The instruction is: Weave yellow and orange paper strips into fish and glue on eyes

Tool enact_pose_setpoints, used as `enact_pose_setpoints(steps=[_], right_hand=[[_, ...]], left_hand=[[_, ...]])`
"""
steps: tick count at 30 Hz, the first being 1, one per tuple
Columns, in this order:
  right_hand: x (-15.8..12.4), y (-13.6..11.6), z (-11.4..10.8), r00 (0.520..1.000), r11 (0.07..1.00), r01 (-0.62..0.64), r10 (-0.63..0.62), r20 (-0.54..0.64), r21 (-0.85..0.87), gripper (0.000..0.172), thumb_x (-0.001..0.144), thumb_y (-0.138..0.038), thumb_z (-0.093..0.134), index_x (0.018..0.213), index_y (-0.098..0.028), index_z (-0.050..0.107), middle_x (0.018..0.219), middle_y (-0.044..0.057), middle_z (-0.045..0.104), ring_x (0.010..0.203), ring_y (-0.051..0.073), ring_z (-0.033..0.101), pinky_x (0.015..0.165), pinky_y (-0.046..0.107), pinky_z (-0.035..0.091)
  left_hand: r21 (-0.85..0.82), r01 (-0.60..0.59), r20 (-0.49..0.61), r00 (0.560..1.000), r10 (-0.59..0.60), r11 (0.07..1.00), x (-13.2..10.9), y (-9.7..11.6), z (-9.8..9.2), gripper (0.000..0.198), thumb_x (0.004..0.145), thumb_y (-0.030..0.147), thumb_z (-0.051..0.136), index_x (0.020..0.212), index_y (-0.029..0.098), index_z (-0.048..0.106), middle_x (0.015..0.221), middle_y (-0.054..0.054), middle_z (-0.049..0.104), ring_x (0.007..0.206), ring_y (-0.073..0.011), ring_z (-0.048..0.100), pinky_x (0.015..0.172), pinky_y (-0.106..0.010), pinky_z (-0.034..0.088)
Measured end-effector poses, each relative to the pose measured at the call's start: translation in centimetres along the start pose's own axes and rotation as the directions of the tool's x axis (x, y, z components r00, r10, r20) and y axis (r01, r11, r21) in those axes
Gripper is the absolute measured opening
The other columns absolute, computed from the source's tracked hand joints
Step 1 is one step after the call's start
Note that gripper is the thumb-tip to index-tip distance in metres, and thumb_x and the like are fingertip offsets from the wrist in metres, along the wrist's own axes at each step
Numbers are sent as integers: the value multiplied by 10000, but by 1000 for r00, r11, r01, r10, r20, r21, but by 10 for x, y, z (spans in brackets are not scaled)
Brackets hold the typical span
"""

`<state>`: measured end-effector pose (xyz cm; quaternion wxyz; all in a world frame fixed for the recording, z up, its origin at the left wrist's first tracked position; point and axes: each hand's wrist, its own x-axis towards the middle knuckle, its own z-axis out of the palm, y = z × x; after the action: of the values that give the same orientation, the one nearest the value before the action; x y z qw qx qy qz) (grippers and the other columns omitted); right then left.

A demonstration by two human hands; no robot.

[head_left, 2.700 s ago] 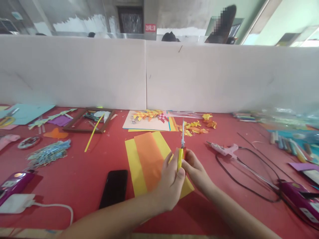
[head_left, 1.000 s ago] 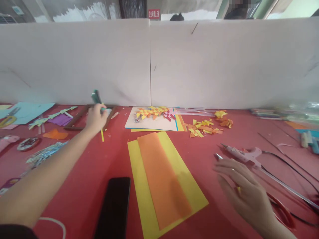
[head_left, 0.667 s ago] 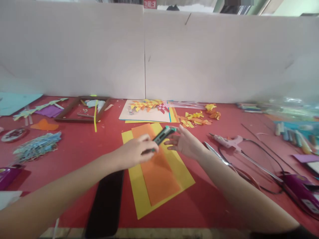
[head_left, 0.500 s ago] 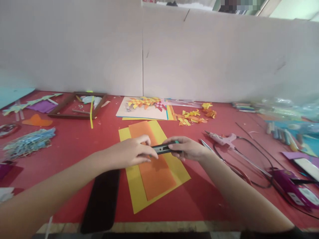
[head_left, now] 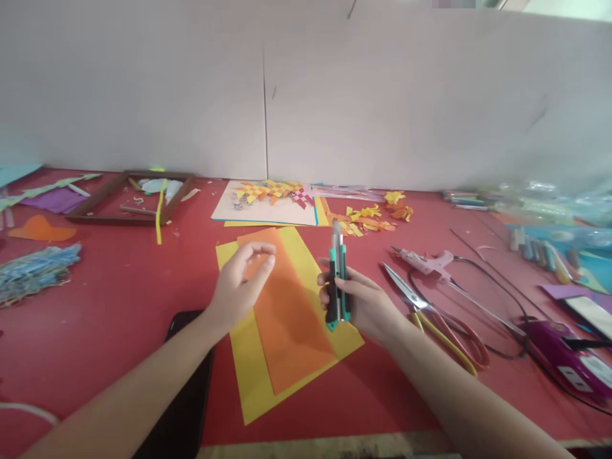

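Note:
My right hand [head_left: 366,299] grips a green and black utility knife [head_left: 338,287] upright, its blade pointing up and out of the handle. Over the left edge of the paper, my left hand [head_left: 241,280] is bare, with curled fingers and the thumb a little apart from them. Beneath both hands lies an orange paper sheet [head_left: 291,331] on top of a larger yellow sheet [head_left: 253,382], both slanted on the red table. A black phone-like slab [head_left: 179,395] is partly hidden under my left forearm.
Scissors [head_left: 430,312] and a pink glue gun [head_left: 430,262] with its cord lie right. Behind the sheets are a white board [head_left: 268,215] bearing woven paper pieces and yellow-orange scraps [head_left: 363,220]. A brown frame [head_left: 109,220] sits back left; a pale partition [head_left: 382,108] closes the rear.
My left hand has come off the knife and moved left. The knife has turned from lying level to upright in my right hand, and its blade now shows.

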<state>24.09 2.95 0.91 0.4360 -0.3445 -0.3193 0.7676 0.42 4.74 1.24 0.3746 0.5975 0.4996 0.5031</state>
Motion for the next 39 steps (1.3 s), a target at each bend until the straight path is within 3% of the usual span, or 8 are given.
enact_pose_setpoints(steps=[3,7,11,17,20,27,33,39], right_hand=[[-3,1,-1,997,995,-71,69,27,66,198,813,-246,606,1007,-212,594,896,18,682,667,136,633,644,295,540],[-3,4,3,998,997,-68,69,-4,42,367,719,-92,621,1061,-213,566,1064,59,715,720,122,645,662,264,547],[-3,7,6,998,998,-64,64,-25,10,413,821,-172,671,1222,-191,573,1185,104,688,740,100,666,668,227,566],[-8,21,6,996,995,-42,49,81,-86,386,883,-331,680,1244,-260,561,964,3,656,514,78,602,441,230,515],[-11,24,6,993,972,45,-18,119,-229,243,923,-405,637,1050,-200,603,893,-2,618,487,50,557,434,205,487],[-18,22,15,992,892,78,-23,127,-445,375,899,-531,630,982,-182,521,835,-12,591,503,46,547,442,182,398],[-18,27,19,998,813,69,-48,50,-578,350,917,-522,565,996,-187,501,799,-21,563,492,51,497,456,209,377],[-21,30,21,994,706,105,-101,47,-701,257,969,-416,494,1091,-192,530,726,-33,533,551,85,503,510,232,421]], left_hand=[[-13,93,36,995,-92,996,-7,-16,7,220,899,415,611,956,206,648,1012,-75,700,1004,-244,659,930,-400,496],[-34,70,18,997,-70,997,-3,-21,4,216,898,420,614,946,212,645,980,-57,696,971,-225,658,888,-362,497],[14,92,41,995,-92,996,-2,-19,2,207,902,414,605,952,218,648,981,-54,687,983,-230,650,876,-361,485],[7,119,83,989,-119,993,-5,-20,3,196,900,414,625,955,228,652,992,-48,696,1000,-228,648,910,-369,471],[-26,136,177,976,-129,990,-7,-18,3,205,902,420,628,964,228,666,1019,-53,706,1005,-227,643,921,-377,470],[-233,133,454,891,-13,963,-16,-10,5,199,940,377,619,1067,244,696,1059,-36,719,1000,-185,651,922,-320,498],[-409,171,281,958,-54,896,-16,-7,5,170,857,369,747,893,205,723,832,-20,733,794,-137,679,776,-248,559],[-433,255,139,966,-216,864,-15,-1,9,196,783,358,803,736,189,716,765,-26,754,665,-147,691,727,-296,609]])
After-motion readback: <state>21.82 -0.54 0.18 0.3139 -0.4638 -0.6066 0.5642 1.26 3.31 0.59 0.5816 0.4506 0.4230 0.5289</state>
